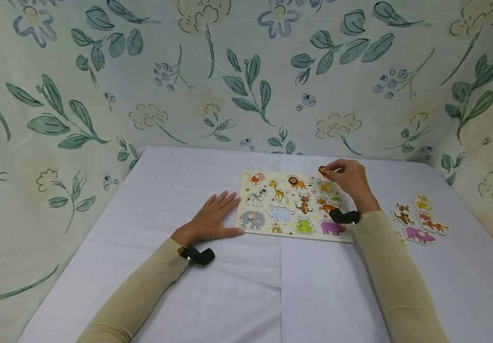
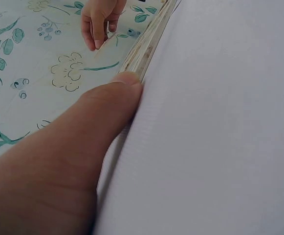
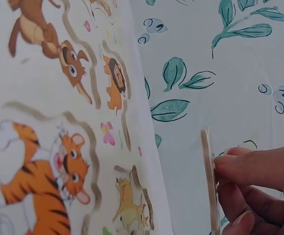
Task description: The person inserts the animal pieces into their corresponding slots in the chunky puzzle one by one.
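Left hand (image 1: 212, 216) lay flat on the white cloth (image 1: 246, 286) – fingers spread, grasping nothing, thumb touching the near-left corner of the animal board (image 1: 279, 176). Lion piece (image 1: 322, 171) was held upright by the board's far edge, toward its right, pinched between the right hand's (image 1: 351, 178) thumb and fingers. Farther right, loose on the cloth – green piece (image 1: 402, 239), partly hidden by the sleeve (image 1: 392, 267), then kangaroo piece (image 1: 403, 214), purple piece (image 1: 419, 235), yellow piece (image 1: 423, 202), tiger piece (image 1: 432, 223).

Board (image 1: 279, 176): on the surface (image 1: 246, 295), towards its far edge.
Loose pieces (image 1: 419, 235): right of the board, towards the surface's right edge.
Lion piece (image 1: 321, 171): in right grip (image 1: 350, 180), near board's far-right corner.
Left grip (image 1: 213, 217): at board's left edge.
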Tool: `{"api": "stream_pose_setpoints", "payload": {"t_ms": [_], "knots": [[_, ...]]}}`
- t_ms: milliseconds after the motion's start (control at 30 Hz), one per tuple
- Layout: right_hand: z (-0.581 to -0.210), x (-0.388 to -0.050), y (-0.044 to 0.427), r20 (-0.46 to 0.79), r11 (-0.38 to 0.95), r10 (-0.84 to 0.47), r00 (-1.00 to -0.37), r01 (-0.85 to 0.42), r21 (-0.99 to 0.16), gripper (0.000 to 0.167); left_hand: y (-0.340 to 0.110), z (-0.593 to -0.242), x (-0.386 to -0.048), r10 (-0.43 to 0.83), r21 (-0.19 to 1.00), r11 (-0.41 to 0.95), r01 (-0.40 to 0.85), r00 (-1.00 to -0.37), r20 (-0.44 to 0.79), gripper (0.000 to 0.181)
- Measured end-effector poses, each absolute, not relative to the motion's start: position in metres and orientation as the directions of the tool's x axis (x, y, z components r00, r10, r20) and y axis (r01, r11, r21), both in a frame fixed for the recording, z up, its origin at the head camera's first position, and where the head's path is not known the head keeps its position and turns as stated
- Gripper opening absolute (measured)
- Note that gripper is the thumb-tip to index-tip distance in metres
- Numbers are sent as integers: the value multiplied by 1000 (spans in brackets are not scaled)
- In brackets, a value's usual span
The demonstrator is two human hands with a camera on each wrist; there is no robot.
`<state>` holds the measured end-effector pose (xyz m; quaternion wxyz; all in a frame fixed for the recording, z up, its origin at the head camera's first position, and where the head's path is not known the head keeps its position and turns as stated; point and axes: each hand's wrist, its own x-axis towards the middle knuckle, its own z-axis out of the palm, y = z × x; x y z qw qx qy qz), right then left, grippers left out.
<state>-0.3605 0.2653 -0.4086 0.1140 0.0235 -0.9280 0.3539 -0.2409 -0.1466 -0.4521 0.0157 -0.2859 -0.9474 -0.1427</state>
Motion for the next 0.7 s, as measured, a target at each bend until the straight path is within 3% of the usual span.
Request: {"api": "stream_pose_setpoints", "payload": {"t_ms": [233,700], "knots": [[-453,-407,282,315,796,28,-949,-170,-581,23,-146,-452,-241,537,267,794,545,-836,112,99],[-462,-424,273,322,759,38,-946,-182,-625,13,-144,-450,-240,529,252,806,535,-843,98,98]]}}
